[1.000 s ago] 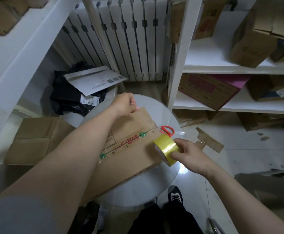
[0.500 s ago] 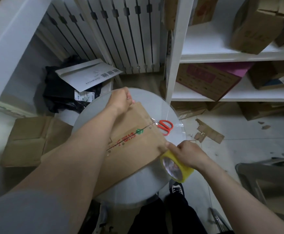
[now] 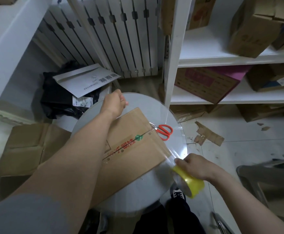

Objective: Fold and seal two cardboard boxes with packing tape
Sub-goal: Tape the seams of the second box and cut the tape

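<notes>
Right hand (image 3: 195, 167) fingers (image 3: 180, 162) grip tape roll (image 3: 189, 183) beside box (image 3: 134, 149).

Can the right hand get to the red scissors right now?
Probably not yet: the right hand grips the tape roll, its tape stretched to the cardboard box. The scissors lie uncovered on the table, so the path looks free.

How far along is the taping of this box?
Done: the cardboard box lies closed on the table. In hand: the left hand holds its far corner while the right hand grips the yellow tape roll, clear tape stretched from box to roll. Left: cutting the strip, likely with the red scissors beside it; then the second box.
</notes>
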### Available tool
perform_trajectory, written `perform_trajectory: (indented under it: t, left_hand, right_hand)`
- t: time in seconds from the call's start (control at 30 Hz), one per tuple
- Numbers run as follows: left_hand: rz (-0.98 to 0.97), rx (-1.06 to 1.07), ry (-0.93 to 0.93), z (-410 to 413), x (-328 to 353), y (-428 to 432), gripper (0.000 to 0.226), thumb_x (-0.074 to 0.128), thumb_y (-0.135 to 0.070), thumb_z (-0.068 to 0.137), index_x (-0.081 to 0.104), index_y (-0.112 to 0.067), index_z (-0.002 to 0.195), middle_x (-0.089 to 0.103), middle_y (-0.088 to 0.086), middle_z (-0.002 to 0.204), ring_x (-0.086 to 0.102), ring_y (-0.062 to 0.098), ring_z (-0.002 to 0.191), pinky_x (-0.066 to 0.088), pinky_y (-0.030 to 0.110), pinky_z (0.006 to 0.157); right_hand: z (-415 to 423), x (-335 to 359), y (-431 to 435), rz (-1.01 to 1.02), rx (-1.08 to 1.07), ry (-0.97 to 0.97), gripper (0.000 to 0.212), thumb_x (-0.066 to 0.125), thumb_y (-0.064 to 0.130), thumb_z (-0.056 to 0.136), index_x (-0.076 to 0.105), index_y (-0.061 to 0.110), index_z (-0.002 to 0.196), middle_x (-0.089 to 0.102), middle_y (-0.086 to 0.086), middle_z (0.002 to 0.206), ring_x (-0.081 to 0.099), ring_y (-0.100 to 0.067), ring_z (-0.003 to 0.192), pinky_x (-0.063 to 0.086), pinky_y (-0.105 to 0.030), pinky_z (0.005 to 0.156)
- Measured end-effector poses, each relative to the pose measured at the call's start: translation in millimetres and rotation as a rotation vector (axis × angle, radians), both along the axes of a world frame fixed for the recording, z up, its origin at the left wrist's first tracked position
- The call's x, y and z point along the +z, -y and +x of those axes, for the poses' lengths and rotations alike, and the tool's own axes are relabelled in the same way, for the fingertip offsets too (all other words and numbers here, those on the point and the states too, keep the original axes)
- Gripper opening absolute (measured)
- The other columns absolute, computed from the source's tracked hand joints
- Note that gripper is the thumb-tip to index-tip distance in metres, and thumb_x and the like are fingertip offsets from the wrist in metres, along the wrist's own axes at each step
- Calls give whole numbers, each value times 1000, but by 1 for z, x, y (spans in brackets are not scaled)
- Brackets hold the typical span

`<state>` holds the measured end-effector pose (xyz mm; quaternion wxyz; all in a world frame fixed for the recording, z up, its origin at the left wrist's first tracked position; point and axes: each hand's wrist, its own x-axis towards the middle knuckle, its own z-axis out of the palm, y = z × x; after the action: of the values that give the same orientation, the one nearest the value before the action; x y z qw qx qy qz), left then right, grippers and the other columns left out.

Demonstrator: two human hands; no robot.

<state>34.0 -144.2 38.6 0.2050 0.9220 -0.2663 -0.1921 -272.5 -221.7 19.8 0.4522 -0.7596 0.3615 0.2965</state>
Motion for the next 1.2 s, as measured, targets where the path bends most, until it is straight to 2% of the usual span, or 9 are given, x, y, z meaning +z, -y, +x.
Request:
perform_trajectory:
  t: [0.1, 0.2, 0.27, 0.4, 0.5, 0.67, 0.83, 0.97, 1.2]
  left_hand:
    - [16, 1, -24, 4, -2, 2, 24, 67, -17, 91, 49, -15, 76, 69, 7, 89, 65, 19, 90, 44, 30, 78]
    - [-34, 54, -125, 9, -6, 5, 25, 68, -16, 90, 48, -18, 74, 69, 7, 92, 67, 22, 96, 52, 38, 91]
    - [-102, 109, -244, 9, -6, 5, 25, 70, -15, 88, 48, -18, 77, 67, 7, 95, 68, 21, 96, 56, 42, 89]
    - [-162, 123, -420, 4, -5, 10, 38, 80, -5, 77, 45, -17, 84, 55, 7, 100, 61, 19, 97, 58, 33, 79]
    - [-148, 133, -480, 6, -9, 10, 39, 80, 3, 74, 46, -15, 85, 54, 7, 96, 62, 26, 104, 58, 42, 86]
    - [-136, 136, -454, 7, -19, 9, 40, 82, 0, 73, 54, -7, 101, 57, 9, 96, 65, 27, 102, 60, 36, 81]
    - [-122, 112, -346, 11, -25, 6, 40, 85, -7, 71, 50, -17, 88, 59, 1, 85, 63, 22, 96, 52, 44, 97]
    - [-110, 105, -308, 11, -28, 7, 38, 84, -8, 73, 50, -18, 87, 59, -1, 82, 61, 20, 89, 51, 42, 98]
    - [-125, 113, -298, 13, -28, 8, 36, 83, -11, 75, 53, -16, 93, 62, 3, 90, 65, 24, 100, 52, 41, 98]
  right_hand:
    - [3, -1, -1, -84, 2, -40, 55, 43, 52, 98, 37, 14, 59, 39, -1, 59, 41, -17, 58, 31, -28, 56]
    - [5, 2, -3, -112, -54, -23, 57, 47, 56, 95, 30, 16, 58, 33, 2, 55, 35, -15, 52, 27, -26, 51]
    - [6, 1, -8, -117, -71, -17, 59, 49, 57, 94, 30, 16, 57, 32, 2, 53, 34, -15, 50, 26, -26, 50]
    - [5, -4, -16, -108, -104, -43, 58, 50, 57, 93, 31, 16, 57, 33, 2, 54, 35, -15, 50, 26, -26, 49]
    - [5, -8, -17, -110, -119, -54, 58, 50, 58, 93, 33, 16, 57, 34, 2, 53, 36, -15, 50, 27, -26, 49]
    - [6, -10, -18, -117, -118, -71, 57, 49, 57, 94, 34, 15, 59, 36, 2, 55, 37, -15, 51, 28, -26, 50]
    - [7, -12, -17, -119, -123, -79, 57, 49, 57, 94, 33, 15, 59, 35, 2, 55, 36, -15, 51, 27, -26, 49]
    - [10, -13, -17, -126, -127, -88, 57, 48, 59, 94, 34, 15, 59, 36, 2, 56, 37, -15, 53, 28, -26, 50]
    - [13, -14, -18, -124, -153, -95, 56, 48, 59, 93, 36, 16, 61, 38, 2, 57, 39, -14, 54, 29, -26, 50]
